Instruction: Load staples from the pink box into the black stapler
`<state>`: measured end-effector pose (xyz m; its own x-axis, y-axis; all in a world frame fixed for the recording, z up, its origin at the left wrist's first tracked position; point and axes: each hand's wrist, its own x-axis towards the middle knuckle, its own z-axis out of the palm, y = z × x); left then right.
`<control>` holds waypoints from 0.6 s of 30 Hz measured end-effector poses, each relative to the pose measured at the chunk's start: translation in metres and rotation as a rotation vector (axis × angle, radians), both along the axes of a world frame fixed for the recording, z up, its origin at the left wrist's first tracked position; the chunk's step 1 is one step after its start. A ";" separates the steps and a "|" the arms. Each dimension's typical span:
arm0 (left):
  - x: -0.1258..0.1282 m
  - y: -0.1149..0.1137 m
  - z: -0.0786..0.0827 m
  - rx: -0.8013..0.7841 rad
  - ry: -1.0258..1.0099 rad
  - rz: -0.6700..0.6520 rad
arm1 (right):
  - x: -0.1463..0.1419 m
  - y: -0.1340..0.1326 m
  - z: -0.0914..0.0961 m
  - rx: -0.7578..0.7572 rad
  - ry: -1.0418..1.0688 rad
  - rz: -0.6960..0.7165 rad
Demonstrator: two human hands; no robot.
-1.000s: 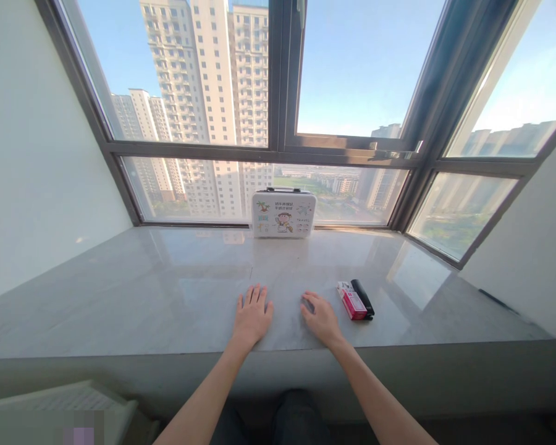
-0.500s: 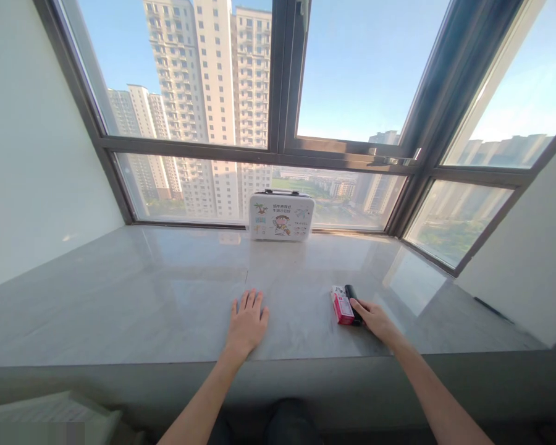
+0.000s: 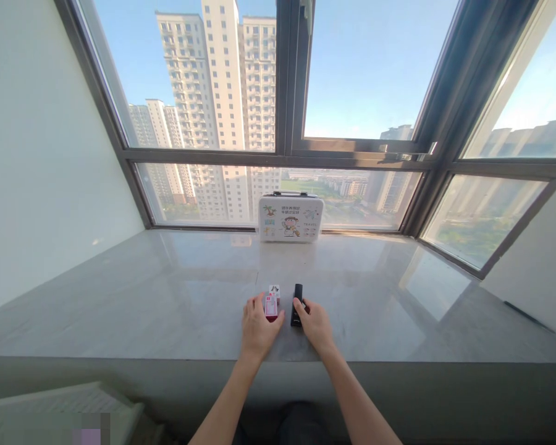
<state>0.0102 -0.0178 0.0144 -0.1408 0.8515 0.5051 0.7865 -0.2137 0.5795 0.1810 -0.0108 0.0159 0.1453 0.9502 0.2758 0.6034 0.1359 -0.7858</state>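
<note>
Two small boxes sit together on the marble sill: a pink-and-white box [image 3: 271,306] in front and a white box with a dark picture [image 3: 275,290] just behind it. My left hand [image 3: 258,326] is curled round the pink-and-white box, fingers along its left side and thumb on the right. To the right, my right hand [image 3: 315,322] grips a black stapler [image 3: 297,295], its thumb on top and fingers at the far side. The stapler points away from me, a small gap from the boxes. My palms hide little of either object.
A white case with cartoon prints [image 3: 291,217] and a dark handle stands upright against the window. Dark window frames [image 3: 204,157] border the marble sill [image 3: 120,296]. A thin dark object [image 3: 528,315] lies by the right wall. Below left is a pale piece of furniture [image 3: 60,405].
My right hand has brought the stapler and boxes leftward to the middle. My left hand has moved from lying flat on the sill to the boxes, which are now apart from the stapler.
</note>
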 end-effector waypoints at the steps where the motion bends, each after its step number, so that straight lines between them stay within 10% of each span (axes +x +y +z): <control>1: 0.000 -0.001 -0.001 0.004 -0.001 0.022 | 0.004 -0.002 0.000 0.007 0.002 -0.002; 18: -0.066 0.029 0.000 0.003 -0.109 0.200 | 0.013 -0.016 0.004 0.027 -0.026 -0.051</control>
